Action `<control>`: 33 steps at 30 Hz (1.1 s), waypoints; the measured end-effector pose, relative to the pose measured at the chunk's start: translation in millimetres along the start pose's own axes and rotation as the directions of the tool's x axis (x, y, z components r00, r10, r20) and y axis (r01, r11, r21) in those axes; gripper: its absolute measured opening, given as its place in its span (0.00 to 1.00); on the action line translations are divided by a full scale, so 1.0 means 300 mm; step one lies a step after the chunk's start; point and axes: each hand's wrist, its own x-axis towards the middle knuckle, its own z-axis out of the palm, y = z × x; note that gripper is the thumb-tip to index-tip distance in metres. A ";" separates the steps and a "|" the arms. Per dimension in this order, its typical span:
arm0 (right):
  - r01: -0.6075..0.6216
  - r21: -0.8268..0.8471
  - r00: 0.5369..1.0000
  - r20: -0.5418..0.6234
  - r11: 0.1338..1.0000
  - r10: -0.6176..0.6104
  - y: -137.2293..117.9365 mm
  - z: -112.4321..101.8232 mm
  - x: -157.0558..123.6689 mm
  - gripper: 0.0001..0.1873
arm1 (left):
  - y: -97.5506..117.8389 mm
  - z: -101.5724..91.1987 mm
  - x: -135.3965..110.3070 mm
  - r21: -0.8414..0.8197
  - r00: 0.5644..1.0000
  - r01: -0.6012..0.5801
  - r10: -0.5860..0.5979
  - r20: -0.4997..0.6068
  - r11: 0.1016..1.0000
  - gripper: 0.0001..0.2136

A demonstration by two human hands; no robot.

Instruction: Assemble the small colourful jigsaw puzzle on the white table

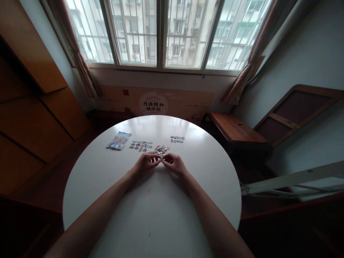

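Note:
Between the fingertips of my left hand (147, 161) and my right hand (172, 162) is a small jigsaw puzzle piece (161, 157). Both hands pinch it just above the white round table (150, 222). Right behind my fingers lies a loose pile of puzzle pieces (160, 149), some showing pale backs. To the left of the pile, several pieces (141, 146) are spread out in rows. Farther right, another group of pieces (177, 139) sits in two short rows. The printing on the held piece is too small to make out.
A colourful picture sheet (119, 140) lies at the table's left. Beyond the far edge stand a printed banner board (153, 100) and a barred window. A wooden bench (236, 127) is at the right, and wooden cabinets (37, 114) are at the left.

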 end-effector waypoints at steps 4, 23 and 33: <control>-0.008 0.011 1.000 -0.001 1.000 0.008 -0.007 -0.002 -0.002 0.08 | 0.004 -0.003 -0.001 -0.008 1.000 -0.002 0.002 0.008 1.000 0.10; 0.013 0.002 1.000 0.008 1.000 -0.013 -0.012 -0.007 -0.004 0.07 | -0.007 -0.005 -0.003 -0.013 0.999 0.034 -0.034 0.041 0.999 0.11; -0.005 0.028 1.000 0.018 1.000 0.005 -0.014 -0.010 -0.004 0.07 | -0.007 -0.006 0.001 -0.011 0.997 0.058 -0.058 0.058 0.998 0.11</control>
